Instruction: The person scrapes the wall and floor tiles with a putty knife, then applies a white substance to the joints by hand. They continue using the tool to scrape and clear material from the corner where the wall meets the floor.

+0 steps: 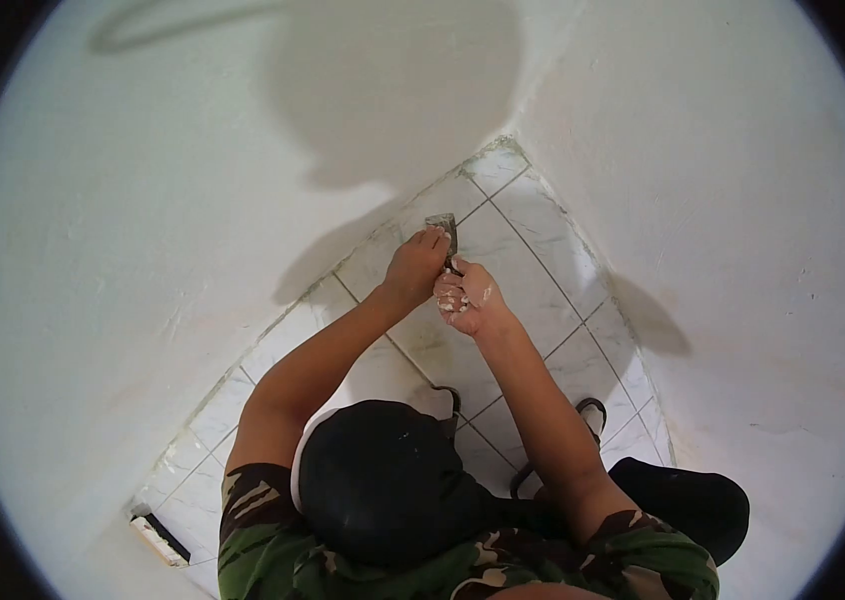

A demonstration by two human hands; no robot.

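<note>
We held the scraper over the far tiles, near the corner where the two walls met. Our left hand pinched the blade; our right hand, paste-smeared, closed round the handle. Cleaning the blade likely went best with short, steady strokes.

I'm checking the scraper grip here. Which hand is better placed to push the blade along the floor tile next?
Probably the right hand: it seems to grip the scraper by its handle. The left hand only rests its fingertips beside the blade, steadying it on the tile floor.
</note>
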